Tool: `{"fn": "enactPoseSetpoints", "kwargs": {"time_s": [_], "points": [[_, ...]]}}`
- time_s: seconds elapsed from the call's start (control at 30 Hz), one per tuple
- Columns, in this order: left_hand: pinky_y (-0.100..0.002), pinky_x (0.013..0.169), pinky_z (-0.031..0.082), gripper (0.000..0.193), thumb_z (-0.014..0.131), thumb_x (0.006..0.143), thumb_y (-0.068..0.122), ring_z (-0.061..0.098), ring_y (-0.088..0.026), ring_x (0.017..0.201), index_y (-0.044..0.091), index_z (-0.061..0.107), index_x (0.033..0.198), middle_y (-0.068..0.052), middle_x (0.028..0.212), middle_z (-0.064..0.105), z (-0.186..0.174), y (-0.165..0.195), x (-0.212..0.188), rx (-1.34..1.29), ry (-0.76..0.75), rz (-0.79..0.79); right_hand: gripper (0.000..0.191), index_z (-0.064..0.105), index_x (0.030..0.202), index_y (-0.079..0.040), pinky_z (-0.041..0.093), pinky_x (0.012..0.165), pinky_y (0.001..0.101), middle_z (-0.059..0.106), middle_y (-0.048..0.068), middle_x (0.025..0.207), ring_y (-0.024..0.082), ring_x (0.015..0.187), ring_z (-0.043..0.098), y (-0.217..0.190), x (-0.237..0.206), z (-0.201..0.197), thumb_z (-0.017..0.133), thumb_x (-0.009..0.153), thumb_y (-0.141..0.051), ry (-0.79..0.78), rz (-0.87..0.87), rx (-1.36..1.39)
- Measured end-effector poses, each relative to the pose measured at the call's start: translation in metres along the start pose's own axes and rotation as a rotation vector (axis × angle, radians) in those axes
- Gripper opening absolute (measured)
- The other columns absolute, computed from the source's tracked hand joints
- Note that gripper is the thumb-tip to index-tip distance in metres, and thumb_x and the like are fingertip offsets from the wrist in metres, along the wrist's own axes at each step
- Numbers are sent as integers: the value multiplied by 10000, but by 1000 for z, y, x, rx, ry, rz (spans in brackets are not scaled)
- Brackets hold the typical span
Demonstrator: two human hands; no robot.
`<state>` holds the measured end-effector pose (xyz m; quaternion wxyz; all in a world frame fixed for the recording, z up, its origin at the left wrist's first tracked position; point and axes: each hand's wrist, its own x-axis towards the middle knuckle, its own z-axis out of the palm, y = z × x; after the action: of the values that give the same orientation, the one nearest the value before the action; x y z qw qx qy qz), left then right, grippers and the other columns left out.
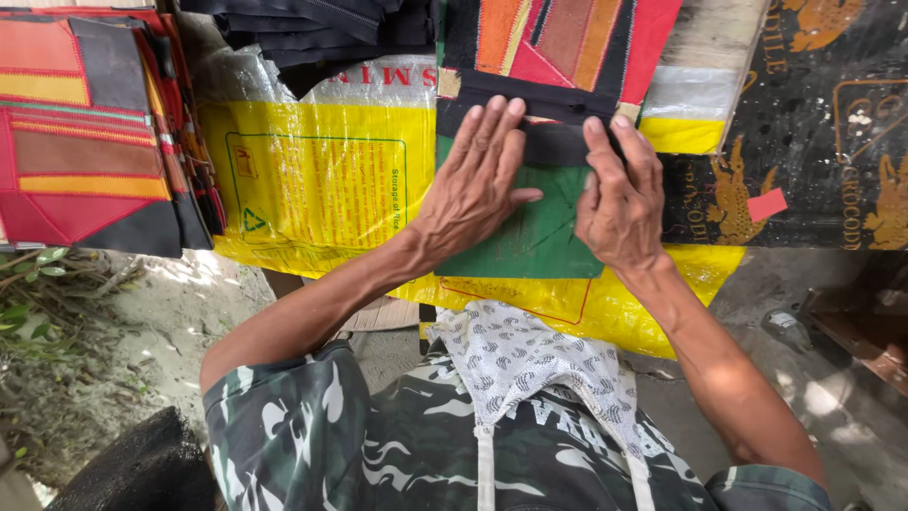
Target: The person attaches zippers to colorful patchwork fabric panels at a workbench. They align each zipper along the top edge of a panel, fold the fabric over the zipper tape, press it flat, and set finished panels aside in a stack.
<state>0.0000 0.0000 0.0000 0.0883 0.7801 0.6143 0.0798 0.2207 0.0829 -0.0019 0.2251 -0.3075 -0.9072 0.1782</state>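
Left hand (476, 180) spread flat, palm down, fingers together and stretched forward, pressing on the green cloth panel (530, 232) with fingertips reaching the black strip (553, 142) along its far edge. Right hand (619, 194) just beside, grip curled loosely, fingers bent down onto the same black strip; pinching or merely pressing, cannot tell. Green panel lying flat on a yellow plastic sack (322, 185) spread over the bench, between the two forearms. Directly beyond the strip, touching it, a patchwork piece (567, 43) in orange, red, pink and black. Further left, a stack of similar patchwork pieces (90, 123), well apart from the hands. At top centre, folded dark fabric (312, 33). To the right, a black printed sheet (823, 132).
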Motion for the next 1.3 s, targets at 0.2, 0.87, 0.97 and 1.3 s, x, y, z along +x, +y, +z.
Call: {"fn": "enactPoseSetpoints", "kwargs": {"time_s": [0.2,0.87,0.97,1.3], "points": [[-509,1296,208,773,646,1048,488,302,-412,1537,-150,439,1433,-286,1620,354,-7,-28,-35,-48,21,-60,382,470,1315,61,457,1188,494,593,218,1460,427,1392,528,-18,-14,7,601,963,131,30,50,32],[-523,1284,280,543,702,1028,290,362,-421,1506,-71,494,1376,-274,1554,418,1,17,28,-380,150,1,537,378,1452,7,482,1181,469,622,245,1385,396,1323,598,-3,33,9,549,982,199,140,21,346],[-537,1281,264,558,665,1039,305,345,-435,1507,-95,480,1380,-302,1553,400,6,11,29,-343,125,30,561,348,1480,31,465,1178,484,629,229,1400,387,1332,596,1,34,12,544,979,194,106,0,305],[-539,1291,244,713,619,1029,441,313,-476,1514,-126,453,1427,-343,1599,330,12,-16,15,-46,-1,143,532,411,1477,93,507,1149,459,638,246,1376,396,1312,583,-4,40,32,517,962,168,11,-56,106]]}}
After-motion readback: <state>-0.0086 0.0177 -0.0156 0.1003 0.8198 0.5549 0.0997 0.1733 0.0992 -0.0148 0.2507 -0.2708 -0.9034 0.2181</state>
